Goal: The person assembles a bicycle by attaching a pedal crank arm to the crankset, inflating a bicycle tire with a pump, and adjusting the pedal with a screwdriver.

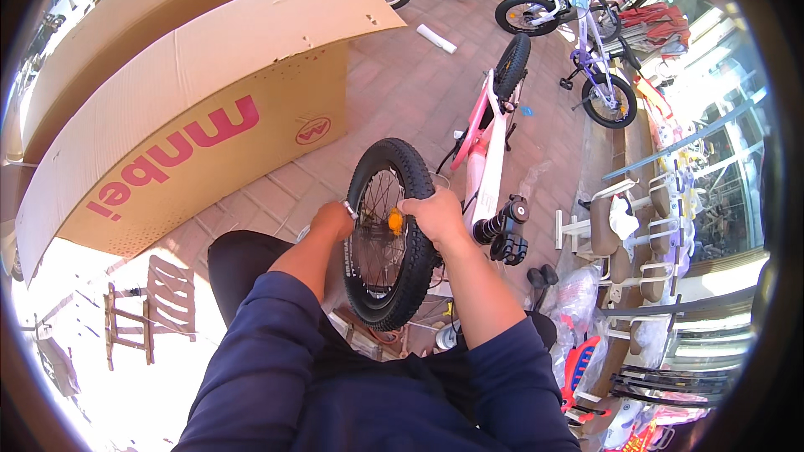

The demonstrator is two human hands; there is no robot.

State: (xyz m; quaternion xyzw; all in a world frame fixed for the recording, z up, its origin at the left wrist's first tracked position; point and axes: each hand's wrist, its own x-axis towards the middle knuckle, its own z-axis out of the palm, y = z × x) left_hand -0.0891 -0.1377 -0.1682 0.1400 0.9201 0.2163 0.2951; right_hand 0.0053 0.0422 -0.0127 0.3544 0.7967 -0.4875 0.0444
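A bicycle wheel (363,192) with a knobby black tyre stands upright between my hands, with an orange reflector (395,220) among its spokes. My right hand (435,213) grips the wheel over its right side, thumb by the reflector, the other fingers hidden. On the opposite side, my left hand (332,221) is closed close against the tyre. A small silvery piece (350,210) shows at its fingertips, too small to name. Just beyond the wheel lies a pink and white bicycle frame (484,159) with its other wheel (512,67) attached and a black stem (512,219) at the near end.
A large open cardboard box (209,159) stands at the left. A purple bicycle (591,59) is parked at the far right. Training parts and plastic wrap (578,301) line the right side by the shop window. A small wooden stool (128,326) sits at the lower left.
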